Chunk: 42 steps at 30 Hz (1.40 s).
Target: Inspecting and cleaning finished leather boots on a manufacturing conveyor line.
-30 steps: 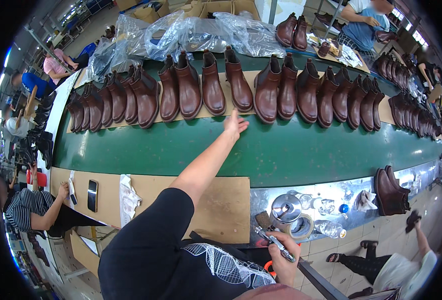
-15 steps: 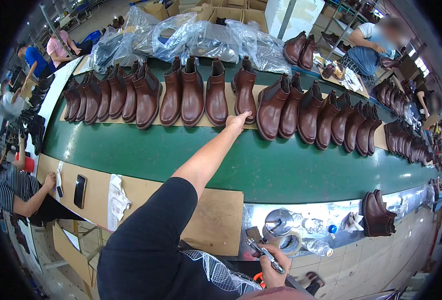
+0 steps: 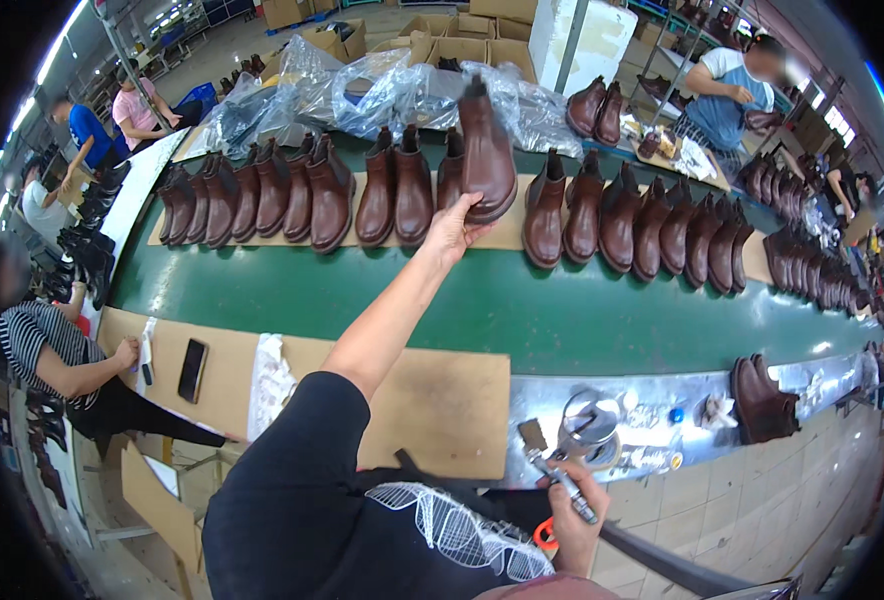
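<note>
My left hand (image 3: 450,232) reaches out over the green table and grips a brown leather ankle boot (image 3: 488,160) low by its toe. The boot is raised in front of the row, partly covering another boot (image 3: 449,168) behind it. Closer to my body, my right hand (image 3: 579,515) is closed around a brush (image 3: 568,492) with a pen-like handle and short tan bristles pointing up and left. The brush end is near a metal pot (image 3: 590,418) on the shiny metal strip.
Brown boots (image 3: 327,200) stand in a long row on cardboard along the green table (image 3: 262,300). Plastic bags (image 3: 392,90) lie behind. A phone (image 3: 193,370) and stained cloth (image 3: 272,385) rest on near cardboard. A pair of boots (image 3: 762,400) stands at right. Co-workers sit at both sides.
My left hand has lifted the boot off the row and drawn it slightly left, leaving a gap there. My right hand still holds the brush. The whole view has shifted somewhat.
</note>
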Each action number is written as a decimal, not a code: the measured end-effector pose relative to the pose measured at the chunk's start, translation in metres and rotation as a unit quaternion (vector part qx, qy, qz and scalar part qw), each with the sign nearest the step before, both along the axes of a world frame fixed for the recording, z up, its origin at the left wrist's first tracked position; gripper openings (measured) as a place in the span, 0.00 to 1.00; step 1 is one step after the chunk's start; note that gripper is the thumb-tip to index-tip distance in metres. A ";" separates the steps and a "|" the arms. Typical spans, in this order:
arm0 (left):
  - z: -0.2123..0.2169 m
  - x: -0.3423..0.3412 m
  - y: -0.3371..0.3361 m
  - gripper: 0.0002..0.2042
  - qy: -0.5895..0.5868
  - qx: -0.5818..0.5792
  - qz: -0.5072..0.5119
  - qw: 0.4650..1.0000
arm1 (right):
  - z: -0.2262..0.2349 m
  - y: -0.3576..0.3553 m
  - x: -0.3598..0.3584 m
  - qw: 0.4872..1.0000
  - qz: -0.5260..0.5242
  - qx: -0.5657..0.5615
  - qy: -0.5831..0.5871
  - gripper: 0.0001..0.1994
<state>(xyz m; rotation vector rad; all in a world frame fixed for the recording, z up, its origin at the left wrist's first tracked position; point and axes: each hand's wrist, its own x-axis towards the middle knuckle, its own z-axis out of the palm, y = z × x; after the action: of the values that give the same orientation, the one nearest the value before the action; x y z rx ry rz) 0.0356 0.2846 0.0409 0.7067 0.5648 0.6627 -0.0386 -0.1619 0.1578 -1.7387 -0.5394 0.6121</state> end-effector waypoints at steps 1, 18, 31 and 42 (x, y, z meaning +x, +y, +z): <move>0.019 -0.029 -0.011 0.17 -0.007 0.046 0.000 0.999 | 0.004 -0.001 -0.005 0.999 0.013 0.026 -0.025 0.11; -0.029 -0.216 -0.202 0.37 0.043 0.124 -0.128 0.983 | 0.047 -0.047 -0.041 0.973 0.018 0.126 -0.195 0.16; -0.044 -0.260 -0.236 0.34 0.104 0.239 -0.088 0.961 | 0.092 -0.009 -0.057 0.943 0.015 0.111 -0.313 0.15; -0.033 -0.265 -0.235 0.37 0.110 0.178 -0.103 0.972 | 0.076 -0.016 -0.070 0.953 0.003 0.083 -0.291 0.16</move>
<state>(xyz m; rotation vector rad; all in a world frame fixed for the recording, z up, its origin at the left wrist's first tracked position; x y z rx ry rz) -0.2296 0.0493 0.0080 1.1709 0.5718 0.4978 -0.1085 -0.1783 0.2334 -1.7466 -0.9746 0.0373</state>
